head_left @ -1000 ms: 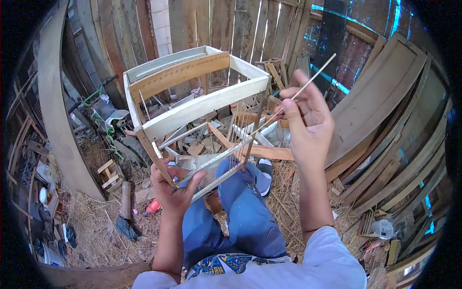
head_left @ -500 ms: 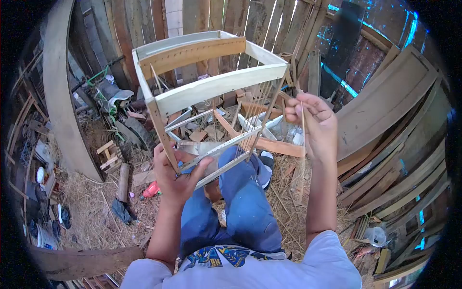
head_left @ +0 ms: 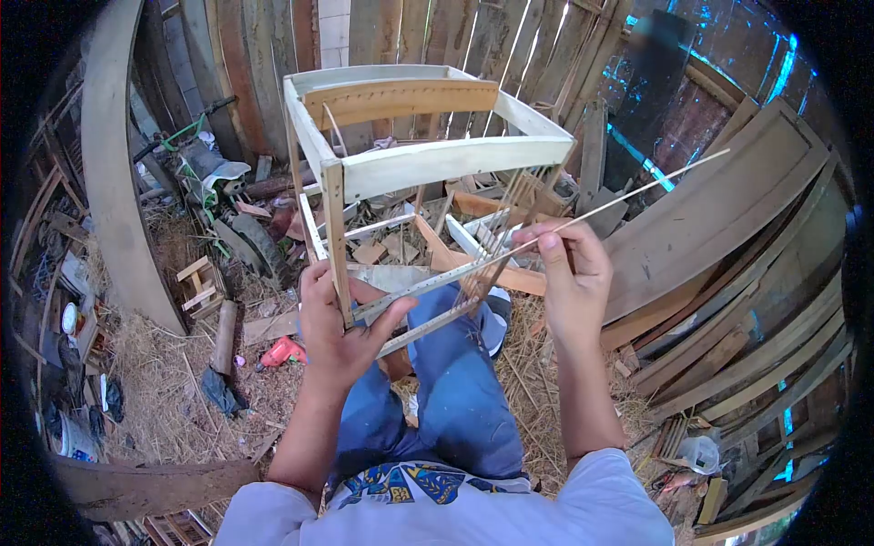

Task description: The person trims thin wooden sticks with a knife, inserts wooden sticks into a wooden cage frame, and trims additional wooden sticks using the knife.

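White shirt [head_left: 428, 519] and blue jeans [head_left: 464, 382] nearest; with left hand [head_left: 341, 314], grips the wooden frame [head_left: 455, 164] by a lower corner, over the jeans; with right hand [head_left: 578, 282], pinches a thin stick [head_left: 637, 192] between thumb and fingers, near the rods [head_left: 496, 238] in the frame's right side; beyond, has a log [head_left: 225, 337] on the straw [head_left: 164, 400] at left, boards [head_left: 728, 205] leaning at right; farthest, a plank wall [head_left: 375, 36].

The frame [head_left: 335, 237] has a cream front rail [head_left: 455, 166] and tan slat [head_left: 401, 102]; the stick [head_left: 637, 192] is pale straw.
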Action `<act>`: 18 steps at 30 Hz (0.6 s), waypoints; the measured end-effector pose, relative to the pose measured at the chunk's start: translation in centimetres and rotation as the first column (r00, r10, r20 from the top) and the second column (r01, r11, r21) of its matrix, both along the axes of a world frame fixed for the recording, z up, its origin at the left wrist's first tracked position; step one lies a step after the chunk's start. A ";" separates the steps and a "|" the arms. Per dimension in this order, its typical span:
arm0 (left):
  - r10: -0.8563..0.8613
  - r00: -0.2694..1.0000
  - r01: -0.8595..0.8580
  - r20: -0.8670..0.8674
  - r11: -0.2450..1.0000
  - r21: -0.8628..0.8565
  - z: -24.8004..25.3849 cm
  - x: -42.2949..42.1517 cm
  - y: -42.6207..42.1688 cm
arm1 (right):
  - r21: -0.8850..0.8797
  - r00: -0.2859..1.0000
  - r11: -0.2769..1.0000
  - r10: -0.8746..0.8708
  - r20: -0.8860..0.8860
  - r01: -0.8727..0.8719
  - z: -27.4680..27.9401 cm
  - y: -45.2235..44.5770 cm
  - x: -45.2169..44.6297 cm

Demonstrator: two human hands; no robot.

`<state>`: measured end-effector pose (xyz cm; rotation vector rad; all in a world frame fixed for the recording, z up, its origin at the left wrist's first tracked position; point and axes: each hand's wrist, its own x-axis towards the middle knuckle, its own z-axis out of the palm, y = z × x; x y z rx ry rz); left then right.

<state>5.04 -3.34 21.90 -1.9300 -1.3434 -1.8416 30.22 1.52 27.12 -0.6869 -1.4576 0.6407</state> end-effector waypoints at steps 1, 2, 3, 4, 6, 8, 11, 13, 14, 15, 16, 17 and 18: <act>-0.003 1.000 0.003 -0.009 1.000 -0.013 0.1 0.0 -0.1 | -0.015 0.999 1.000 0.019 -0.033 -0.020 0.3 -0.5 -0.3; -0.006 1.000 0.006 -0.017 1.000 -0.027 0.1 0.0 -0.2 | -0.016 0.999 1.000 0.023 -0.033 -0.024 0.4 -0.7 -0.8; -0.003 1.000 0.003 -0.016 1.000 -0.030 -0.1 0.0 -0.2 | -0.012 0.995 0.998 0.069 -0.069 -0.070 0.5 -0.8 -1.2; -0.030 1.000 0.030 -0.009 0.999 -0.031 -0.3 -0.1 -0.2 | -0.007 0.988 0.994 0.112 -0.104 -0.113 0.4 -0.9 -1.3; -0.060 0.998 0.060 0.000 0.998 -0.037 -0.5 0.0 -0.2 | 0.000 0.992 0.996 0.094 -0.080 -0.095 0.3 -0.9 -1.4; -0.041 0.999 0.041 -0.004 0.997 -0.062 -0.4 0.0 -0.3 | 0.011 0.996 0.997 0.076 -0.056 -0.075 0.3 -0.9 -1.3; 0.008 1.000 -0.008 0.000 1.000 0.001 0.3 0.4 -0.5 | 0.009 0.998 0.998 0.062 -0.029 -0.062 0.4 -0.9 -1.3; -0.012 1.000 0.012 0.027 1.000 0.004 0.2 0.5 -0.4 | 0.040 0.997 0.997 0.071 -0.040 -0.069 0.3 -0.7 -1.4; -0.030 0.998 0.030 0.054 1.000 0.007 0.2 0.5 -0.4 | 0.041 0.997 0.997 0.072 -0.040 -0.070 0.4 -0.8 -1.4; -0.029 0.998 0.028 0.054 1.000 0.008 0.2 0.4 -0.4 | 0.028 0.996 0.997 0.072 -0.052 -0.070 0.5 -0.9 -1.5; -0.019 1.000 0.019 0.015 1.000 0.000 0.2 0.2 -0.4 | 0.014 0.995 0.997 0.071 -0.064 -0.070 0.5 -1.0 -1.5; -0.009 1.000 0.009 -0.023 1.000 -0.008 0.1 0.1 -0.4 | 0.014 0.995 0.997 0.071 -0.063 -0.070 0.5 -0.9 -1.5; -0.009 1.000 0.009 -0.023 1.000 -0.009 0.1 0.2 -0.4 | 0.030 0.996 0.997 0.069 -0.049 -0.067 0.4 -1.0 -1.6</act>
